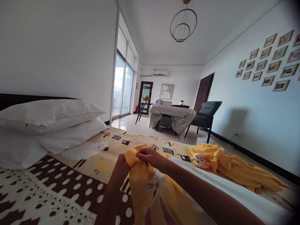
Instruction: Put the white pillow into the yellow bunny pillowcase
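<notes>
A yellow cloth garment with a printed animal face, whiskers and pink shapes hangs toward the camera at the lower middle. My left hand is closed round the left side of its gathered upper end. Pinched on the same end, just to the right, is my right hand, its fingers bent over the fabric. Another yellow garment, crumpled and with a printed face, lies on the bed's right side beside a white cloth.
The bed carries a patterned beige and brown blanket. White pillows are stacked at the left. Beyond the bed stand a covered table, a black chair and a plant stand.
</notes>
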Demonstrator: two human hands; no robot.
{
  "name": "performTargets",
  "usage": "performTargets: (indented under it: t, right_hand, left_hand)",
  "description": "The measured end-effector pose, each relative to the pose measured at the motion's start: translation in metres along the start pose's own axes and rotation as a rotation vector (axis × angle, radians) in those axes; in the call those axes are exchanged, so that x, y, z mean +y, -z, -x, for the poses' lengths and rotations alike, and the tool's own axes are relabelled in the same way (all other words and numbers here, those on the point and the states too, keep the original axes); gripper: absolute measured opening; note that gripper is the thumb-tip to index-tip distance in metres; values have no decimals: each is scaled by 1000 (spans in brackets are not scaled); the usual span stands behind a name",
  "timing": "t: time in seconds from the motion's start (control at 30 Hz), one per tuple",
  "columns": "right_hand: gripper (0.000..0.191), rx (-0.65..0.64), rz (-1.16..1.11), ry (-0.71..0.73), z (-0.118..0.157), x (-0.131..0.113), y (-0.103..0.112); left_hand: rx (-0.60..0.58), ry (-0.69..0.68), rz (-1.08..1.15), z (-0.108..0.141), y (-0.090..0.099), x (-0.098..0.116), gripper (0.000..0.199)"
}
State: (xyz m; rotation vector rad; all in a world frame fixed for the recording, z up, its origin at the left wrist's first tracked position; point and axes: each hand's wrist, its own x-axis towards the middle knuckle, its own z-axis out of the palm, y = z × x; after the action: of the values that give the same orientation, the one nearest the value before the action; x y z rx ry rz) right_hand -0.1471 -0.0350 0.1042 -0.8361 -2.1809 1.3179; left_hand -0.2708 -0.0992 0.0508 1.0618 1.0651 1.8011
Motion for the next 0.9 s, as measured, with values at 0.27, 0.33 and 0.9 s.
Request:
performTargets:
  t: [0.27,0.33,0.9]
  right_hand:
    - [39,-60,-62,24,8,-1,1]
    - [39,-74,-50,21,10,0,1]
    - [30,97,-114,86,6,4,-7]
  left_hand:
    - [25,-83,-106,-10,10,6,13]
    - [71,-139,-142,-13,10,1,13]
    - [87,-193,-384,-1,-4,12,14]
